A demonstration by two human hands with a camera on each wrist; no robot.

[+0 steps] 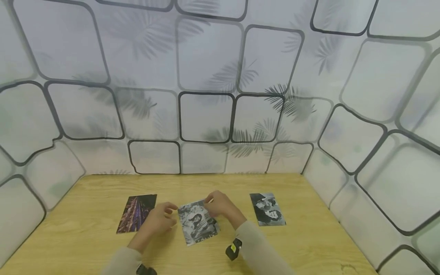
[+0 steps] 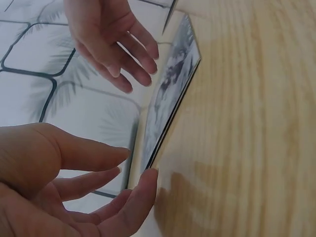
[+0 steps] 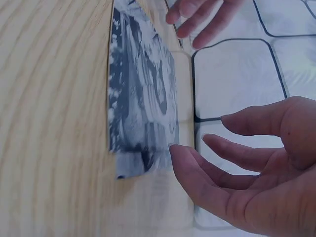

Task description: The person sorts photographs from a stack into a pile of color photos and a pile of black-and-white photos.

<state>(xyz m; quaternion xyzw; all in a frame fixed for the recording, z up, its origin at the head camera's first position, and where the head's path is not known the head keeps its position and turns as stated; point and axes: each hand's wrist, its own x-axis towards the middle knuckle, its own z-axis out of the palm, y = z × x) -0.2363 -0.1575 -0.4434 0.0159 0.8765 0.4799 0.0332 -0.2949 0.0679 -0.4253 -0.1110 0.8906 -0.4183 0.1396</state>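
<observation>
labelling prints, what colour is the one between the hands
The middle print is black and white, shown best in the head view.

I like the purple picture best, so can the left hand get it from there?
Probably yes: the left hand grips nothing and is close to the purple picture, with nothing blocking it, though its fingers point toward the middle picture.

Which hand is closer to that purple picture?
Left. The left hand is just beside the purple picture; the right hand is farther away, at the upper right of the middle picture.
</observation>
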